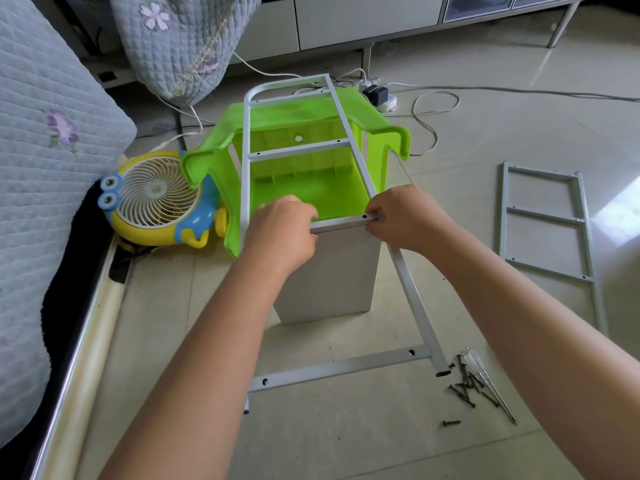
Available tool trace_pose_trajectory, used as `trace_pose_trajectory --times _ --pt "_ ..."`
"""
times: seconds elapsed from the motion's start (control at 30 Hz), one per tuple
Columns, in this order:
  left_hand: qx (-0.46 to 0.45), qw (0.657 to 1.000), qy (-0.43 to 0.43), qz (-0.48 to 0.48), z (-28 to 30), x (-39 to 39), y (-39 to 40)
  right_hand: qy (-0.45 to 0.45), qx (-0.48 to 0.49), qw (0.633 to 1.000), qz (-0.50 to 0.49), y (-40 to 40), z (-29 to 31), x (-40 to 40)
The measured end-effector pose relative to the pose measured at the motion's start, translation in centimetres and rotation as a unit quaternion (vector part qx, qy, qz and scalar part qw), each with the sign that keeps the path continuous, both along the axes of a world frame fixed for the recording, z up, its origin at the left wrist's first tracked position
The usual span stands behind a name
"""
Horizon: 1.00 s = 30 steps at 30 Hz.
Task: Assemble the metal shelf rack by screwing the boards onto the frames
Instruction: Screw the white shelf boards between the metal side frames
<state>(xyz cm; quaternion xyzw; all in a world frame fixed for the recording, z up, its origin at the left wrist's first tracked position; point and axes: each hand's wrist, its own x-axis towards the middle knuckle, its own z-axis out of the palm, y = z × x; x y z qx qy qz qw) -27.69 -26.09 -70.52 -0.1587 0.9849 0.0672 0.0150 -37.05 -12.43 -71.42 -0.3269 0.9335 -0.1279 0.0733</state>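
Head view: nearest, two bare forearms reach forward from the lower corners, converging on the middle crossbar of a pale grey metal ladder-shaped frame (398,258). On the tiled floor (346,438) to the right of the frame's near foot lies a loose pile of black screws (465,388) with a clear-handled screwdriver (486,381) laid across it, and one screw apart, nearer the camera.

The frame slopes up away from the camera, its near end on the floor and its far end propped on the stool. A white rectangular board (332,271) stands on edge under the middle crossbar, its top edge against the bar.

The left hand (282,233) is knuckles up, fingers curled over the left part of that crossbar and the board's top edge, its grip clamped on them. The right hand (407,216) curls at the bar's right end where it meets the side rail, fingertips pinching the bar beside a dark screw hole.

Farther off, a bright green plastic stool (294,140) lies tipped over beneath the frame. To its left sits a yellow and blue cartoon fan (156,199), against a quilted grey bed (41,150). A second grey ladder frame (550,237) lies flat at right.
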Motion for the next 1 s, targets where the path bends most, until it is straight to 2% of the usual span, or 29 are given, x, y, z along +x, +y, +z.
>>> trace_pose_trajectory --times 0.07,0.27,0.4,0.47,0.53,0.57,0.63,0.67,0.73,0.83,1.0 --pt "0.011 0.999 0.021 -0.028 -0.6 -0.6 1.3 -0.023 -0.017 1.0 0.012 0.5 0.4 0.1" --pt "-0.032 0.998 0.063 0.002 -1.3 -1.3 2.5 -0.129 -0.135 0.982 -0.013 2.2 0.1 -0.5" --pt "-0.034 0.999 0.039 0.01 -0.9 -1.8 2.6 -0.252 -0.267 0.928 -0.059 3.9 -1.2 -0.9" --pt "-0.036 0.999 0.027 0.015 -0.4 -2.0 3.1 -0.28 -0.306 0.904 -0.105 4.9 -2.6 -1.2" --pt "-0.037 0.999 0.016 0.022 0.2 -2.3 3.7 -0.256 -0.257 0.919 -0.157 6.6 -5.5 -1.4" --pt "-0.035 0.999 0.009 0.029 0.4 -2.3 4.1 -0.227 -0.185 0.941 -0.17 7.6 -7.5 -1.2" --pt "-0.033 0.999 -0.009 0.037 1.0 -2.4 4.6 -0.179 0.03 0.97 -0.161 10.2 -11.3 0.0" --pt "-0.03 0.999 -0.016 0.041 1.1 -2.4 4.8 -0.173 0.133 0.965 -0.144 11.4 -12.9 1.1" --pt "-0.027 0.998 -0.031 0.049 1.1 -2.7 4.9 -0.177 0.251 0.943 -0.125 13.3 -15.3 3.7" --pt "-0.03 0.997 -0.05 0.053 0.7 -2.8 4.7 -0.166 0.293 0.935 -0.114 15.2 -18.4 7.4" --pt "-0.025 0.998 -0.034 0.051 0.0 -2.8 4.2 -0.203 0.271 0.934 -0.118 17.4 -21.9 9.8"
